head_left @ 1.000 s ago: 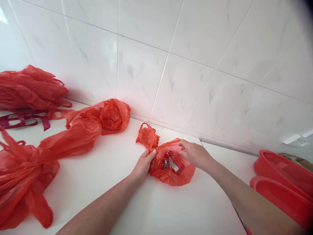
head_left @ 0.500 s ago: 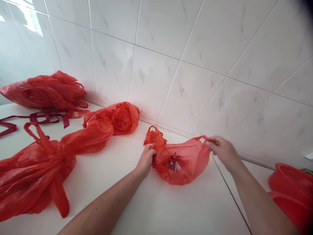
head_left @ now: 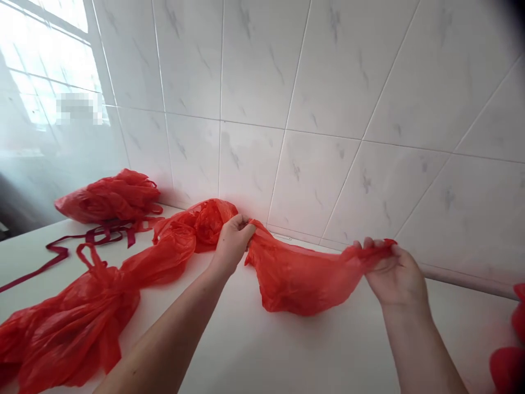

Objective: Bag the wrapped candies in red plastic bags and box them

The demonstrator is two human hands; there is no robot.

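Observation:
A thin red plastic bag (head_left: 305, 279) stretches between my two hands above the white surface. My left hand (head_left: 234, 241) pinches its left upper end. At the other end, my right hand (head_left: 396, 271) is closed on the gathered plastic, palm turned partly up. The bag sags in the middle, and its contents do not show through now. Just beyond my left hand lies a crumpled red bag bundle (head_left: 209, 221). A knotted red bag (head_left: 77, 323) with a loop handle spreads over the left front, joined or touching that bundle.
A large heap of red bags (head_left: 110, 197) sits at the back left against the tiled wall (head_left: 254, 158). A dark red ribbon (head_left: 61, 251) trails over the white tabletop (head_left: 229, 350). Red objects (head_left: 508, 369) show at the right edge.
The bag was open low on the surface with small packets visible inside; now it is lifted, closed over and stretched wider. My right hand has turned and gathered its end. The view has tilted up.

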